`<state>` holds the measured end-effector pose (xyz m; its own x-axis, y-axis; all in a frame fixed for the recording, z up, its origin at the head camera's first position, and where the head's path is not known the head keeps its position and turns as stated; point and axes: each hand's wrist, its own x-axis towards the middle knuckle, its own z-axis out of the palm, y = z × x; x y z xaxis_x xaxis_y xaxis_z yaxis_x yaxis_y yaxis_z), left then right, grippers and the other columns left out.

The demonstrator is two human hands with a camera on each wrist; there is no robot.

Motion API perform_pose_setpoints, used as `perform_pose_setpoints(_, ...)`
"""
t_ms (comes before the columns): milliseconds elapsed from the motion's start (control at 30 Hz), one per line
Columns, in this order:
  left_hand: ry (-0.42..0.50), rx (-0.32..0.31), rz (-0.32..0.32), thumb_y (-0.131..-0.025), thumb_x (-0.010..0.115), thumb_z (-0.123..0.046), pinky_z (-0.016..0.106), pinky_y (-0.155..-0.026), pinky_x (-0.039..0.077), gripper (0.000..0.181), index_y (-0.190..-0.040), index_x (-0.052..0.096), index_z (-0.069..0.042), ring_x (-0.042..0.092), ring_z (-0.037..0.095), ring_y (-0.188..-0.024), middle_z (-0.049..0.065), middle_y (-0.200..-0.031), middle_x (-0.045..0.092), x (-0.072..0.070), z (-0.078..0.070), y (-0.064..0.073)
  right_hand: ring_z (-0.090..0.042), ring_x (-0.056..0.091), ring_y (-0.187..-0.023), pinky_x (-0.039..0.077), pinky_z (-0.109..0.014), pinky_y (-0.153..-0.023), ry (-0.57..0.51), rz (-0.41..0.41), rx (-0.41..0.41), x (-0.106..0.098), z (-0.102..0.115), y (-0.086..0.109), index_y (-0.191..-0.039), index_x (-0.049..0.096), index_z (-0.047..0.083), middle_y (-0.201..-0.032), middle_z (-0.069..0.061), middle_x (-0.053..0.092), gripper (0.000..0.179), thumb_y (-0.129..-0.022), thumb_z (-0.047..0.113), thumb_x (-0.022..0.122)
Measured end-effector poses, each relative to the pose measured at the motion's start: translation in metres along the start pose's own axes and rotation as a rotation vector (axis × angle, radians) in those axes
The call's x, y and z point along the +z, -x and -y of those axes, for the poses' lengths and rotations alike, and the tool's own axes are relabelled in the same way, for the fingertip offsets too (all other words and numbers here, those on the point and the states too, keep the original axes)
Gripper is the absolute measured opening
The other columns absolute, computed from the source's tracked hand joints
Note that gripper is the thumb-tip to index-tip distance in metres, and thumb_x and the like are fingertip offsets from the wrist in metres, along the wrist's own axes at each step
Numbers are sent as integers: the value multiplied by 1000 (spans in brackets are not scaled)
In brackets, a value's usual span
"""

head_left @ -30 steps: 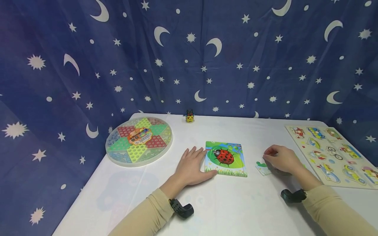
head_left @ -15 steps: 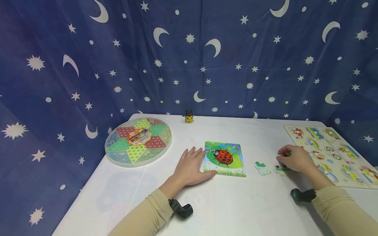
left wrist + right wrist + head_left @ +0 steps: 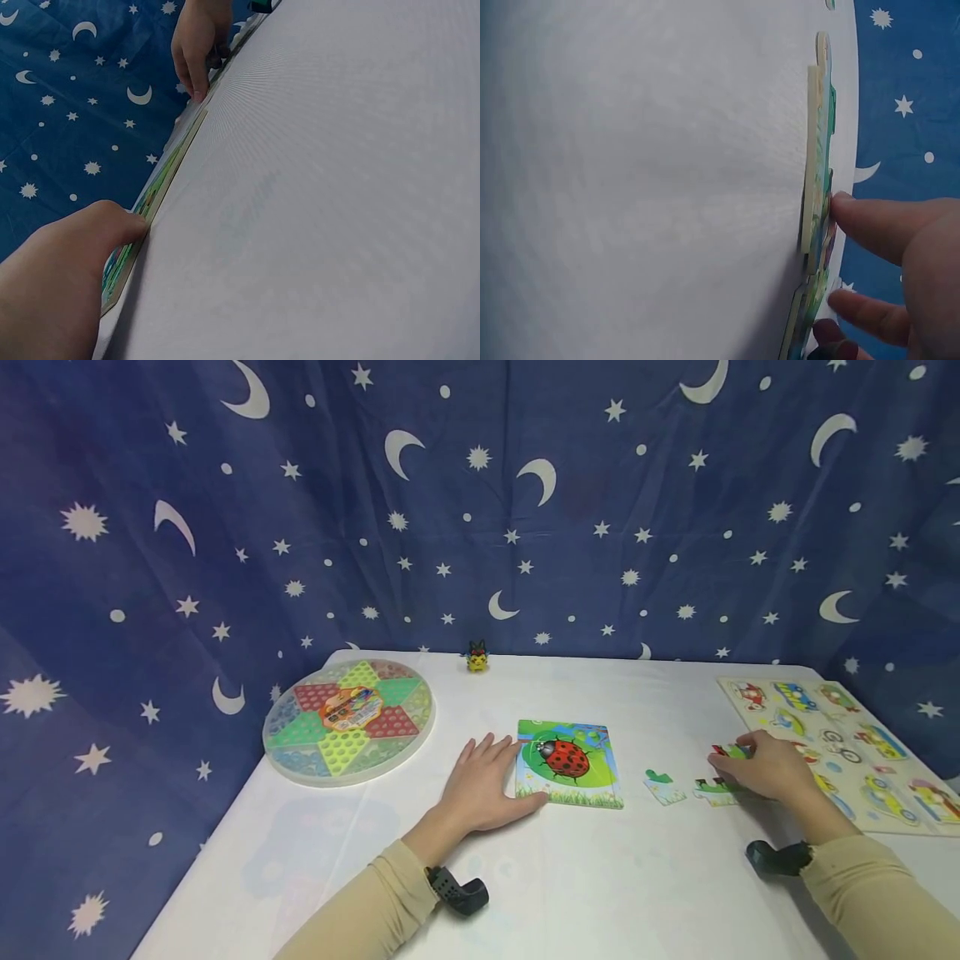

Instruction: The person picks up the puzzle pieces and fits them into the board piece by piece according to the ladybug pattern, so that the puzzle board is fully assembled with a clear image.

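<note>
My left hand [image 3: 482,783] lies with fingers spread along the left side of a square ladybug puzzle board [image 3: 566,762], its thumb at the lower edge. In the left wrist view, the thumb [image 3: 116,225] touches the rim of the puzzle board [image 3: 174,166]. To the right, my right hand [image 3: 776,772] is over a red-and-green puzzle piece [image 3: 731,751], with thumb and fingers apart. The right wrist view has the thumb [image 3: 874,225] tip against the edge-on puzzle pieces [image 3: 821,172]. Other pieces there are partly hidden beneath the hand.
A loose puzzle piece [image 3: 663,787] lies between the board and my right hand. A wooden vehicle puzzle board [image 3: 847,743] borders the right hand. Farther off are a round Chinese checkers board [image 3: 348,722] on the left and a small yellow figurine [image 3: 477,657] at the back edge.
My right hand has shifted right, away from the loose piece, uncovering more pieces, and its thumb and fingers have spread over the red-and-green one. The left hand stays beside the ladybug board.
</note>
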<state>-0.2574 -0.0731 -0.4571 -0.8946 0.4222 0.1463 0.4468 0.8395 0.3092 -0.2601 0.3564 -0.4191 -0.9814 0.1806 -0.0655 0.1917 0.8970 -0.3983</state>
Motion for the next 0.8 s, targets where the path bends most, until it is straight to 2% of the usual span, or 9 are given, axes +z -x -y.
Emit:
perform_pose_setpoints(233, 1, -2, -16, -87, 52, -78, 50, -125, 13, 94, -158, 41, -18, 26, 30, -153, 6, -161, 41, -1, 3, 1, -59, 48, -110, 47, -66, -85, 22, 20, 52, -2, 8, -4, -129, 42, -23, -121, -45, 48, 88, -93, 52, 67)
perform_pose_setpoints(400, 0, -5, -16, -87, 52, -78, 51, -124, 13, 94, -158, 42, -18, 26, 31, -152, 6, -161, 41, 1, 5, 2, -57, 50, -108, 49, -63, -84, 24, 50, 80, 0, 17, -8, -129, 42, -24, -120, -43, 50, 87, -91, 49, 70)
perform_pose_setpoints(533, -1, 1, -25, -86, 52, -78, 51, -124, 13, 94, -158, 42, -18, 26, 31, -152, 6, -160, 41, 1, 4, 2, -55, 51, -108, 49, -62, -85, 12, 34, 102, 0, 22, -10, -130, 43, -23, -122, -42, 50, 86, -89, 46, 74)
perform_pose_setpoints(800, -5, -2, -2, -86, 52, -78, 50, -125, 11, 95, -159, 41, -17, 25, 30, -153, 5, -161, 40, 0, 2, 1, -49, 51, -104, 49, -59, -83, -55, 0, 31, 4, 27, -7, -134, 48, -17, -125, -37, 52, 82, -86, 41, 80)
